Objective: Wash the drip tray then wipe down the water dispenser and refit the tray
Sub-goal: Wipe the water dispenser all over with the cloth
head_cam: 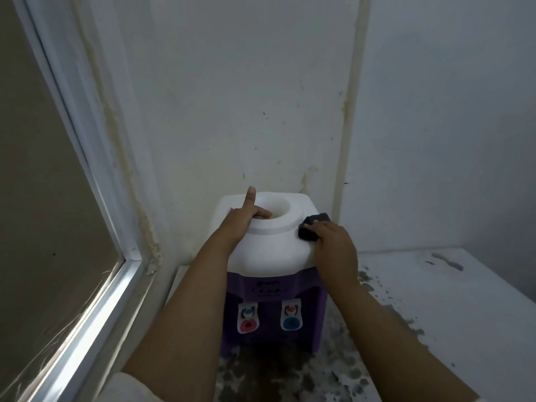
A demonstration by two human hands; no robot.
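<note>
A small water dispenser (272,250) with a white top and purple body stands on a counter in the corner. Its front carries a red tap (247,317) and a blue tap (291,316). My left hand (242,219) rests on the raised white rim of the top opening, one finger pointing up, the thumb lying along the rim. My right hand (333,242) presses a dark cloth (313,227) against the right side of the white top. No drip tray is in view below the taps.
The white counter (435,300) is mottled with dark patches in front of and to the right of the dispenser. Stained white walls (232,111) close in behind and to the right. A window with a white frame (95,256) runs along the left.
</note>
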